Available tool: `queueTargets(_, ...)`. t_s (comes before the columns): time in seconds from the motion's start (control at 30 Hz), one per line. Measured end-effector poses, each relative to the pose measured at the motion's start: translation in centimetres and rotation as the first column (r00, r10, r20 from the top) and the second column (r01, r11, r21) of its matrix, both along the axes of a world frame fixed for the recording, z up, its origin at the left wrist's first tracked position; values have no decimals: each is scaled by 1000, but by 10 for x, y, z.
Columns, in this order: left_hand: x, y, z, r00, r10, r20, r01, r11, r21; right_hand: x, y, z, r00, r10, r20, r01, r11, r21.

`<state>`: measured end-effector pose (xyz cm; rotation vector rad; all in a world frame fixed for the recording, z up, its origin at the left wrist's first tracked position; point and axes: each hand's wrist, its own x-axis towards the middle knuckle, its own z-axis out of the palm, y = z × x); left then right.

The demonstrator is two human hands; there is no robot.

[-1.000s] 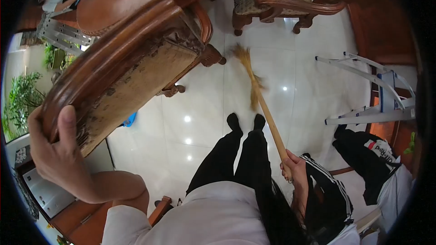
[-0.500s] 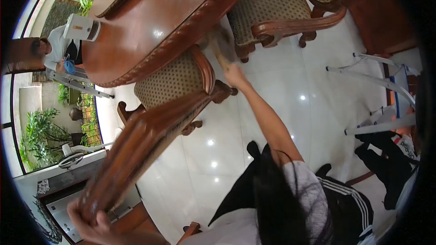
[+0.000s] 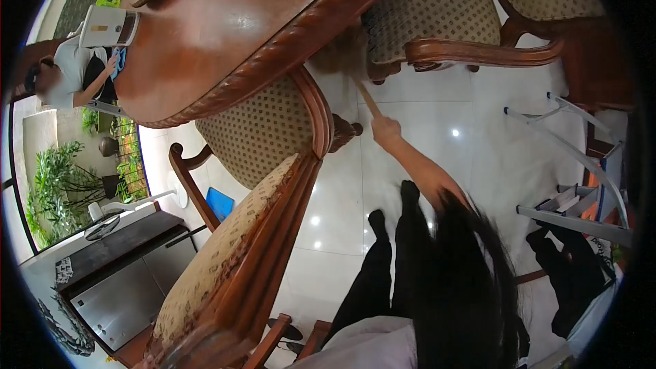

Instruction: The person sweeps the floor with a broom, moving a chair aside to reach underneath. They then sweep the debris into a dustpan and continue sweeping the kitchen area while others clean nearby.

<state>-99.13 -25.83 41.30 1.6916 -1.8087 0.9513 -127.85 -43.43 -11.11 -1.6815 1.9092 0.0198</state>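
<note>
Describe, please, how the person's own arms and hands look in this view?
The right arm is bare from wrist to upper arm, with no sleeve, glove or watch showing; the right hand is bare too. Loose dark hair hides the shoulder. The left hand is barely in view at the bottom edge.

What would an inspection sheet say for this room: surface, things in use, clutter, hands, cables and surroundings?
Surface: glossy white tiled floor, with lamp reflections; no dirt can be made out.
Things in use: broom, its bristles blurred under the edge of the wooden table; upholstered chair next to that edge, its back toward the camera.
Clutter: stepladder and dark clothing on the right; white device on the table.
Hands: right hand, fingers closed round the broom handle; left hand not seen.
Cables: nothing seen.
Surroundings: another person at the table's far side; plants; low cabinet.
</note>
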Motion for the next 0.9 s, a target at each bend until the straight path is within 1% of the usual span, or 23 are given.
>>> queueTargets(0.03,-4,-1,0,1000,-7,-2,7,1000,10,-7,22,18,999,54,-4,-54,998,21)
queueTargets(0.1,-11,-3,-1,1000,-29,-10,29,999,36,-17,59,21,992,116,-44,-109,986,127)
queueTargets(0.2,-16,-4,0,998,-60,-15,61,995,82,-34,115,18,996,67,-55,-59,987,148)
queueTargets(0.23,-17,-3,-1,1000,-21,18,20,997,70,-39,136,16,998,37,-48,-31,991,127)
queueTargets(0.27,-19,-5,0,999,-31,9,30,997,73,-41,159,15,999,7,-40,-3,994,109)
queueTargets(0.3,-21,-7,1,998,-47,37,44,996,83,-40,185,14,999,-1,-49,7,994,112)
queueTargets(0.33,-20,-6,1,996,-62,65,56,994,90,-37,209,14,995,-101,-17,102,988,116)
queueTargets(0.37,31,16,10,979,-96,-178,161,904,397,-32,230,17,980,-199,15,196,973,121)
queueTargets(0.4,32,18,7,977,-103,-186,171,902,396,-25,249,21,978,-207,7,204,971,121)
queueTargets(0.47,22,15,3,996,-40,84,21,976,216,-7,288,28,925,-380,-22,375,898,232)
queueTargets(0.5,23,12,2,989,-140,-54,149,959,239,5,307,33,916,-400,-28,395,888,237)
queueTargets(0.53,21,11,2,984,-166,-59,176,952,249,18,325,41,879,-474,-55,468,833,295)
queueTargets(0.6,14,13,2,987,7,161,-31,989,144,46,362,52,795,-595,-119,591,712,379)
queueTargets(0.63,10,13,5,998,-45,37,35,971,238,63,377,55,756,-646,-106,626,666,406)
queueTargets(0.67,7,12,8,993,-77,-89,102,941,322,80,392,56,709,-703,-59,654,624,428)
queueTargets(0.7,6,12,6,990,-127,-64,141,944,299,94,409,56,656,-754,20,665,591,456)
queueTargets(0.73,5,10,7,984,-172,-37,176,945,276,103,421,58,571,-807,151,659,560,502)
queueTargets(0.77,3,10,8,972,-236,12,225,940,257,108,434,64,421,-857,297,637,513,575)
queueTargets(0.8,0,11,9,953,-297,65,274,931,243,107,449,76,227,-888,399,594,451,666)
queueTargets(0.83,-7,16,6,957,-282,70,262,940,219,104,463,93,61,-895,442,560,397,727)
queueTargets(0.87,1,19,10,953,-295,66,274,935,225,102,479,120,-83,-909,408,584,288,759)
queueTargets(0.9,11,19,14,806,-592,15,576,790,212,101,492,155,-121,-892,436,608,281,742)
